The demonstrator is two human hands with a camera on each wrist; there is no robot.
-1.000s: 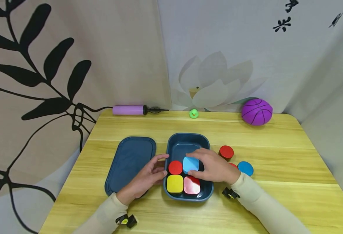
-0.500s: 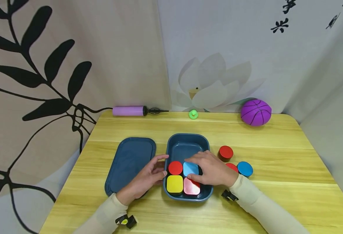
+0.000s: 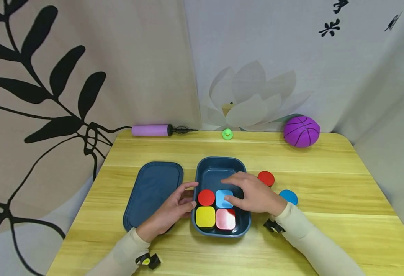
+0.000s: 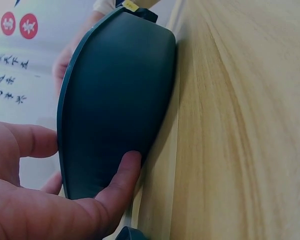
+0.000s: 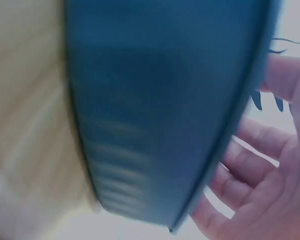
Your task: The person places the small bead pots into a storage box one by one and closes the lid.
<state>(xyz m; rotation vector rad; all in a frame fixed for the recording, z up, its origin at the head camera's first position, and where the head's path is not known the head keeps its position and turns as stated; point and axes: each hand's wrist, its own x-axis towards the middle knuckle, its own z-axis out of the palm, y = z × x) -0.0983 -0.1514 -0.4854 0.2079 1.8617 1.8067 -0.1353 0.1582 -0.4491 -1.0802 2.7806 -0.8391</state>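
A dark blue box holds four-sided and round blocks in its near half: a round red block, a light blue block, a square yellow block and a glossy pink block. My left hand rests its fingertips on the box's left wall and rim; in the left wrist view two fingers lie on the outer wall. My right hand hovers over the box's right side, thumb and fingers spread apart around nothing. Its thumb tip overlaps the blue block in the head view.
A dark blue lid lies left of the box. To the right stand a red round block and a blue round block. Along the back are a purple pump, a small green duck and a purple ball.
My right hand has let go of the light blue block, which sits lower in the box beside the red one. The hand has opened and drawn slightly right. The left hand stays put.
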